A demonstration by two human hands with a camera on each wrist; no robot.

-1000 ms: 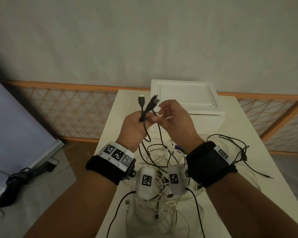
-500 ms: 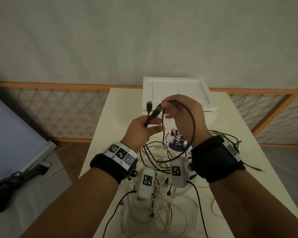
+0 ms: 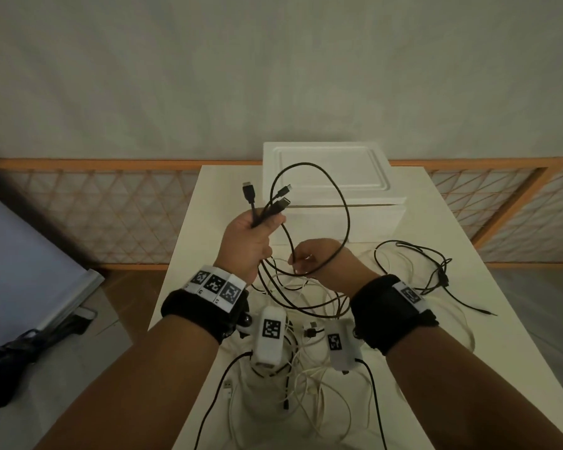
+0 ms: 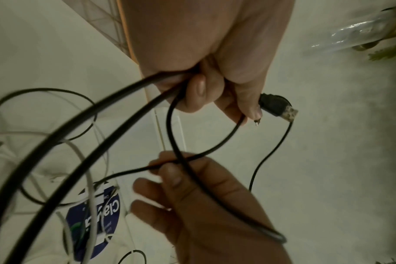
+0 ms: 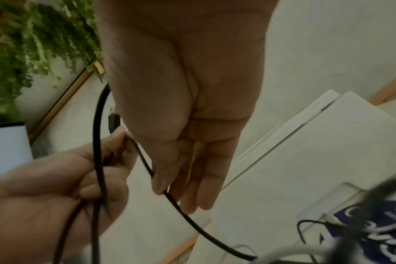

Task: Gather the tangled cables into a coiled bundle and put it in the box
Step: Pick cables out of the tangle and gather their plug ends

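My left hand (image 3: 264,222) is raised over the white table (image 3: 452,228), gripping a bunch of black cable ends whose plugs (image 3: 281,203) stick up from the fist. From there a black cable loop (image 3: 338,193) arcs in front of the white lidded box (image 3: 332,177) and drops to my right hand (image 3: 298,261), which pinches it lower down. The left wrist view shows the left hand (image 4: 203,89) curled round the cables and the right hand (image 4: 167,166) pinching one strand. In the right wrist view the right hand's thumb (image 5: 158,184) presses the cable (image 5: 192,218).
A tangle of white and black cables (image 3: 306,368) lies on the table under my wrists. Another black cable snarl (image 3: 436,271) sprawls at the right. A blue round label (image 4: 95,223) lies among them. A wooden lattice fence (image 3: 95,216) runs behind; the floor drops off at the left.
My right hand has dropped from beside the plugs to lower down, drawing the black cable into a large loop. My left hand has risen a little, still gripping the cable ends.
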